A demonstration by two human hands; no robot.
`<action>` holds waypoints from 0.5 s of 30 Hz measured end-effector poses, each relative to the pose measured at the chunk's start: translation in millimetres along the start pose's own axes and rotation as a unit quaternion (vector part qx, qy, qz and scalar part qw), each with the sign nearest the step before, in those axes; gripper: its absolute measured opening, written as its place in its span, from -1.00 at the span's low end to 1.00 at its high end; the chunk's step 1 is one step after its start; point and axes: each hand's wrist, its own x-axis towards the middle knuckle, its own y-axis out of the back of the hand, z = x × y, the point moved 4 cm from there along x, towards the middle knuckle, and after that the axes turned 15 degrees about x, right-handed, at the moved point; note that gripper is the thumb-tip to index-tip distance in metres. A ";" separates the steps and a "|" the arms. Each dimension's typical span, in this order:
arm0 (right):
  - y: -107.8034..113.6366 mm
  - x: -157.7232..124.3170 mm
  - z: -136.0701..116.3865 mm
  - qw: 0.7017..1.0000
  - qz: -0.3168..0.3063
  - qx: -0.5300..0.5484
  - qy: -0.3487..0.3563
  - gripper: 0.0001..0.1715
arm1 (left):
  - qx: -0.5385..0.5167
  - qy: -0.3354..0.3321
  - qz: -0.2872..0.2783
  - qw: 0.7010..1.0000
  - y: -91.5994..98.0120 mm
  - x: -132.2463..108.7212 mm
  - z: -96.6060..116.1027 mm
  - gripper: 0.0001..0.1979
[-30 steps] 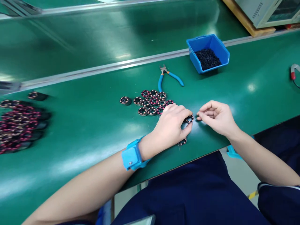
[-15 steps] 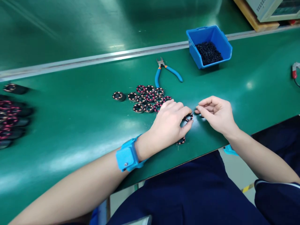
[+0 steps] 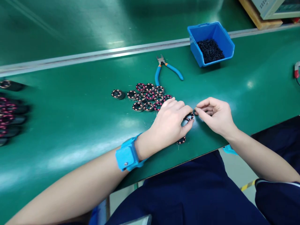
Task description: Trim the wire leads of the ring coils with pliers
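wrist strap [image 3: 127, 155]: blue, on the left forearm, over the near edge of the counter [image 3: 70, 125].
loose ring [image 3: 181, 140]: lies flat on the counter, just under the left hand, near the edge.
left hand [image 3: 170, 123]: grip clamped on a wound ring [image 3: 189, 117], thumb below and fingers on top, held low over the counter.
right hand [image 3: 217, 115]: thumb and forefinger pinched together, tips touching the wound ring's right edge. It may be holding a tiny part, too small to tell.
step in hand: looks like fine fingertip work on the rim of that ring, one hand fixing it and the other working it.
demand: small part, so a steady left hold and precise right fingertips.
ring cluster [image 3: 147, 97]: just beyond the left hand, packed and touching, with one stray ring [image 3: 117, 93] to its left.
pliers [image 3: 164, 70]: blue handles, lying flat beyond the cluster.
blue bin [image 3: 217, 61]: far right, holding small black parts [image 3: 210, 51].
far left: blurred dark pile [image 3: 10, 115].
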 end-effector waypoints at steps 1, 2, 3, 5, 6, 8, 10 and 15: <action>-0.5 -0.4 -0.7 1.000 -0.004 -0.017 0.009 -0.91 | -0.001 0.000 0.003 1.000 0.0 -0.2 -0.2 -0.81; -0.6 -0.9 -1.1 0.999 -0.010 -0.034 0.019 -0.91 | -0.003 0.002 0.006 1.000 -0.1 -0.5 -0.4 -0.82; -0.3 -1.5 -1.5 0.998 -0.017 -0.051 0.032 -0.90 | -0.006 0.004 0.007 1.000 -0.2 -0.8 -0.6 -0.83; 1.0 -2.7 -3.1 0.992 -0.039 -0.095 0.073 -0.82 | -0.015 0.011 0.005 1.000 -0.7 -1.5 -1.1 -0.83; 1.9 -3.5 -4.6 0.986 -0.052 -0.122 0.104 -0.79 | -0.020 0.014 0.002 1.000 -1.0 -1.9 -1.3 -0.83; 3.0 -5.8 -8.1 0.965 -0.080 -0.177 0.174 -0.77 | -0.027 0.020 0.000 0.999 -1.1 -2.5 -1.7 -0.82; 3.3 -8.0 -10.6 0.943 -0.101 -0.223 0.224 -0.79 | -0.030 0.021 0.001 0.999 -0.8 -3.1 -2.1 -0.81; 0.6 -10.3 -10.7 0.908 -0.115 -0.309 0.257 -0.78 | -0.032 0.019 0.010 0.999 0.3 -4.3 -2.9 -0.78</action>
